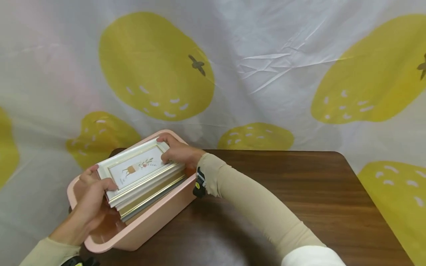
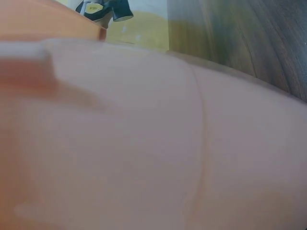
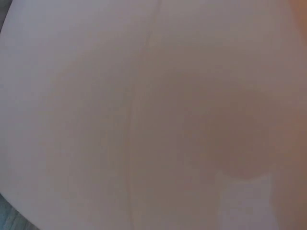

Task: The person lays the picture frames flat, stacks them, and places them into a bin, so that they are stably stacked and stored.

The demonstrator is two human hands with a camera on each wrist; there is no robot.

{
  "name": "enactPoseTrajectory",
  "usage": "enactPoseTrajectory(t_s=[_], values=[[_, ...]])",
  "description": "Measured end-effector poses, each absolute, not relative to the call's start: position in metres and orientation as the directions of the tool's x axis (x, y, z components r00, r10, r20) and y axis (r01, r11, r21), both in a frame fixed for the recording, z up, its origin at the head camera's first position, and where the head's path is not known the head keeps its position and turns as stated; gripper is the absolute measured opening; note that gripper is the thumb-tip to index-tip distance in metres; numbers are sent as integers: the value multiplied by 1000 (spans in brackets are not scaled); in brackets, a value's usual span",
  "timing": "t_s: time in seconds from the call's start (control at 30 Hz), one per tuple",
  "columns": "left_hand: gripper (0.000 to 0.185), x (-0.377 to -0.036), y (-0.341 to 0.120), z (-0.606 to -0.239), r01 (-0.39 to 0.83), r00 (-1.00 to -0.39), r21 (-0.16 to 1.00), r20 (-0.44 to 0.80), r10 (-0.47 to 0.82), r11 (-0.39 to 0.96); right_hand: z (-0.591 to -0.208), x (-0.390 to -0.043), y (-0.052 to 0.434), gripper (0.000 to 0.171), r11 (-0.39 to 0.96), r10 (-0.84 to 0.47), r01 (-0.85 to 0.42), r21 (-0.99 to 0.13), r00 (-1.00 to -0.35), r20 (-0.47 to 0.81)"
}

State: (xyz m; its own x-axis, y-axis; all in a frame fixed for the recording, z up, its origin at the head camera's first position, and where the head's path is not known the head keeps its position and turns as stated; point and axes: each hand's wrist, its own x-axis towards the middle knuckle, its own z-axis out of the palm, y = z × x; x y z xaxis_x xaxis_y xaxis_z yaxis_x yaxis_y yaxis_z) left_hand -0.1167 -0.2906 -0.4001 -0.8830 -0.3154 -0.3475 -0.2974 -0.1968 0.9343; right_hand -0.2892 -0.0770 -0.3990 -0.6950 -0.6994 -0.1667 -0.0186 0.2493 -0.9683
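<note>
Left hand point(image 1: 91, 192) and right hand point(image 1: 179, 152) grip stack of picture frames point(image 1: 141, 176) at opposite ends, stack partly inside pink bin point(image 1: 146, 225); seating, release remain.

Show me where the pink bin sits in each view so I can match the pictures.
Head: the pink bin stands lower left, on the wooden table, with picture frames inside, gripped by the left hand and the right hand.
Left wrist: its pink wall fills most of the picture, blurred.
Right wrist: a blurred pink surface fills the picture, likely the bin.
Shared landmark: the table, upper right in the left wrist view.
</note>
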Motion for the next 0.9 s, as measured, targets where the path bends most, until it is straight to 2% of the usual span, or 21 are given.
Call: enactPoseTrajectory(t_s=[0.33, 0.53, 0.73, 0.9], values=[[81, -121, -291, -403, -319, -887, 922, -372, -274, -217, -403, -293, -79, 80, 323, -693, -33, -946, -689, -213], [87, -124, -292, -405, -325, -888, 922, -374, -268, -209, -405, -293, -80, 82, 315, -695, -36, -948, -689, -205], [99, -128, -291, -409, -357, -901, 929, -369, -227, -92, -407, -295, -82, 90, 360, -695, -68, -930, -685, -219], [98, -126, -292, -410, -362, -917, 932, -359, -176, -15, -406, -295, -83, 88, 371, -696, -52, -927, -676, -241]])
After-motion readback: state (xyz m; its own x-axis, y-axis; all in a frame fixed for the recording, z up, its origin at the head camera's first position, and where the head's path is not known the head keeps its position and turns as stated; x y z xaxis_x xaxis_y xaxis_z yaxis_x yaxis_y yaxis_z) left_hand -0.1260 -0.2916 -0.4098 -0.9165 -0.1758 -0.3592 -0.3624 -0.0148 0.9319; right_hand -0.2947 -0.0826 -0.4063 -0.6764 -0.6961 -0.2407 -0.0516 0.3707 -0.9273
